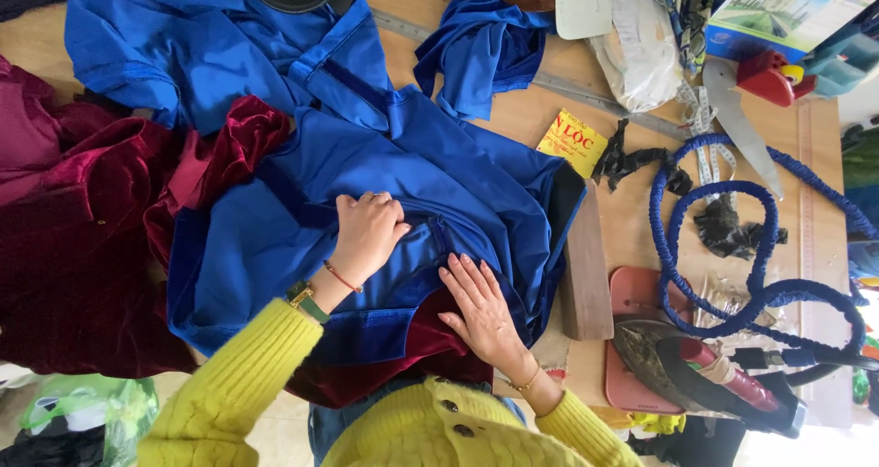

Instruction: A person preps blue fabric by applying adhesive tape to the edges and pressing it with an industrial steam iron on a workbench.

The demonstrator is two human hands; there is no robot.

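Note:
A bright blue satin garment (pixel 275 247) lies spread on the wooden table (pixel 513 110), with a dark red velvet piece (pixel 412 357) under its near edge. My left hand (pixel 366 233) rests on the middle of the blue garment, fingers curled down onto a fold. My right hand (pixel 481 311) lies flat, fingers spread, on the blue cloth near the seam where blue meets velvet. Both sleeves are yellow knit. The left wrist carries a watch and a thin bracelet.
More dark red velvet (pixel 82 247) is heaped at the left and more blue cloth (pixel 476 50) at the back. A wooden block (pixel 586 266) lies right of the garment. A flat iron (pixel 696 375) sits on a pink rest, its blue braided cord (pixel 723 247) looping. Red-handled scissors (pixel 751 110) and a yellow tag (pixel 572 142) lie beyond.

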